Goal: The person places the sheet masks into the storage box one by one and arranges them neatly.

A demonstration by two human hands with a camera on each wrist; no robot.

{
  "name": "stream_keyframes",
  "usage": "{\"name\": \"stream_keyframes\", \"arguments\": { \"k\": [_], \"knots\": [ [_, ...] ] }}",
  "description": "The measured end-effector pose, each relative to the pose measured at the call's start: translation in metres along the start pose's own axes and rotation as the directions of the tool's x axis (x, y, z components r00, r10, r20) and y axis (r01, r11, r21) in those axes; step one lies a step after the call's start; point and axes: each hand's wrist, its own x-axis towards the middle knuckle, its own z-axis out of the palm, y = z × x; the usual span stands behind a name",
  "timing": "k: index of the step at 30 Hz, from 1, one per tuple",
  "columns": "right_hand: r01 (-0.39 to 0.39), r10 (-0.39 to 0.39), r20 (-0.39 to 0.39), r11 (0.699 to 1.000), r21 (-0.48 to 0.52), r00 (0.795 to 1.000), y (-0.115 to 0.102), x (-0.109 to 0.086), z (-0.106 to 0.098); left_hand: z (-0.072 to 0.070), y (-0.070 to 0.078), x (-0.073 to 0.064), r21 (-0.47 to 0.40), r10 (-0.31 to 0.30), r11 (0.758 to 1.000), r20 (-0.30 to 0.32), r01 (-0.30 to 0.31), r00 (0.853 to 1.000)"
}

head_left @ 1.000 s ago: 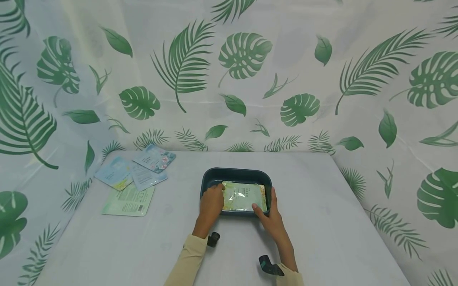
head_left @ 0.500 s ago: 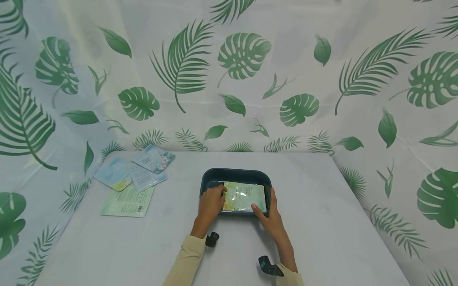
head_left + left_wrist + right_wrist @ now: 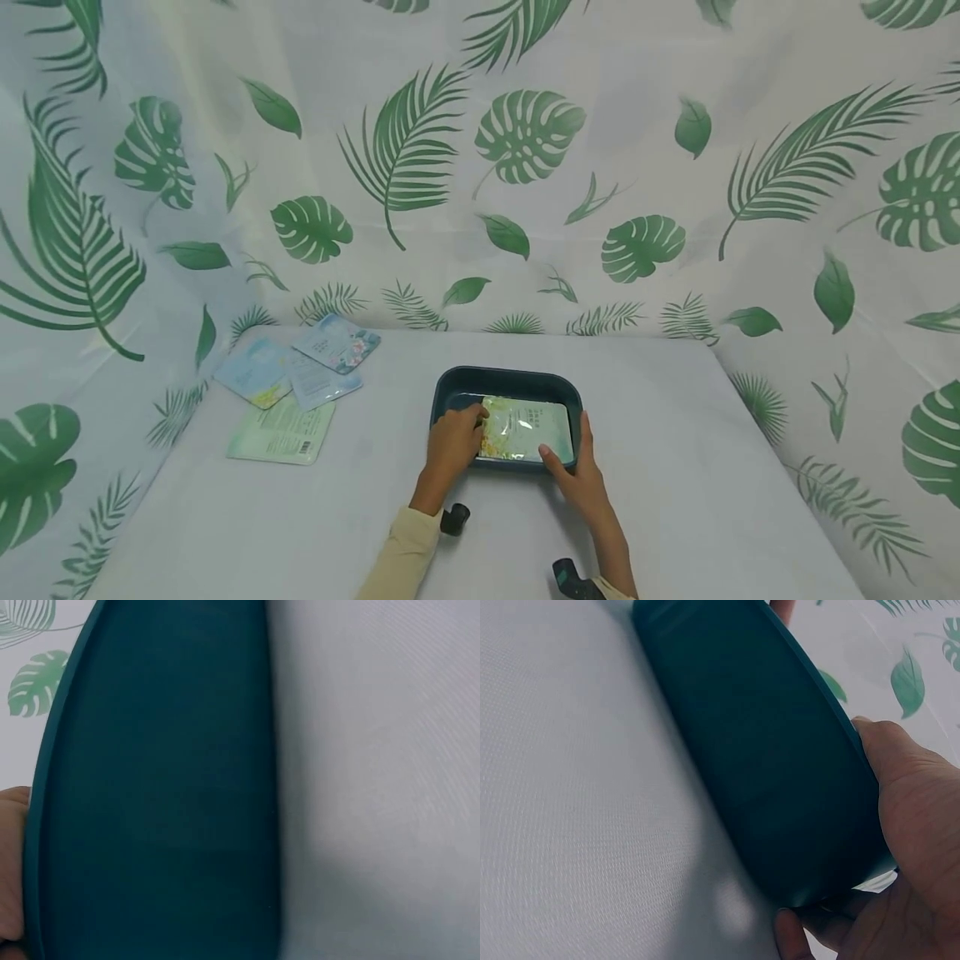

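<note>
A dark teal tray (image 3: 508,381) stands on the white table, holding a pale green sheet mask packet (image 3: 528,425) with yellow flowers at its left end. My left hand (image 3: 452,442) reaches over the tray's left part, its curled fingers pinching the packet's left edge. My right hand (image 3: 581,479) grips the tray's near right corner, thumb at the near rim and fingers along the outer right side. In the right wrist view, the right hand (image 3: 915,802) wraps the end of the tray (image 3: 757,750). The left wrist view shows mostly the tray's outer wall (image 3: 157,787); the left hand (image 3: 10,862) is largely hidden behind the rim.
Several more mask packets lie overlapped at the table's left: a green one (image 3: 281,432), a blue and yellow one (image 3: 255,372), a pale blue one (image 3: 318,383) and a flowered one (image 3: 336,343). A leaf-print curtain (image 3: 420,275) hangs behind the table (image 3: 660,433).
The head view has tilted, shifting everything down and right. Within the tray, an orange strip at the packet's right edge has gone from sight. The right hand has kept its grip on the tray.
</note>
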Motion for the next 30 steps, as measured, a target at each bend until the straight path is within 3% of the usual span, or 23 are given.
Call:
{"name": "stream_keyframes", "arguments": {
  "k": [7,15,18,20,22,23,24,26,28,29,30],
  "knots": [
    [-0.042,0.042,-0.011,0.999,0.002,0.999,0.005,-0.008,0.005,0.007,-0.002,-0.008,0.05,0.026,0.998,-0.045,-0.024,0.999],
    [-0.012,0.012,-0.008,1.0,-0.02,1.0,0.002,-0.001,0.003,0.004,-0.003,-0.003,0.036,0.045,0.998,-0.05,-0.043,0.998],
    [-0.005,0.005,-0.006,1.0,-0.019,1.0,0.001,0.0,0.001,0.003,-0.002,-0.002,0.038,0.055,0.998,-0.084,-0.052,0.995],
    [-0.006,0.006,-0.005,1.0,-0.017,1.0,0.0,0.0,0.001,0.002,-0.003,-0.003,-0.014,0.066,0.998,-0.134,-0.068,0.989],
    [-0.013,0.013,-0.004,1.0,-0.017,1.0,0.0,-0.001,0.001,0.001,-0.006,-0.004,-0.15,0.071,0.984,-0.193,-0.1,0.979],
    [-0.014,0.014,-0.003,1.0,-0.019,1.0,0.0,-0.001,0.001,0.0,-0.009,-0.005,-0.26,0.065,0.958,-0.211,-0.12,0.975],
    [-0.014,0.014,-0.003,1.0,-0.019,1.0,0.0,-0.002,0.001,-0.001,-0.012,-0.005,-0.379,0.046,0.916,-0.233,-0.134,0.971],
    [-0.013,0.013,0.0,1.0,-0.017,1.0,0.001,-0.002,0.001,-0.005,-0.02,-0.004,-0.602,-0.01,0.783,-0.265,-0.158,0.964],
    [-0.008,0.008,0.005,1.0,-0.017,1.0,0.001,-0.003,0.0,-0.014,-0.029,-0.002,-0.753,-0.107,0.643,-0.266,-0.138,0.958],
    [-0.005,0.005,0.008,1.0,-0.016,1.0,0.001,-0.003,0.0,-0.018,-0.035,0.0,-0.792,-0.161,0.598,-0.267,-0.121,0.95],
    [-0.003,0.003,0.01,1.0,-0.015,1.0,0.001,-0.003,0.0,-0.022,-0.042,0.001,-0.808,-0.214,0.581,-0.272,-0.102,0.938]
  ]
}}
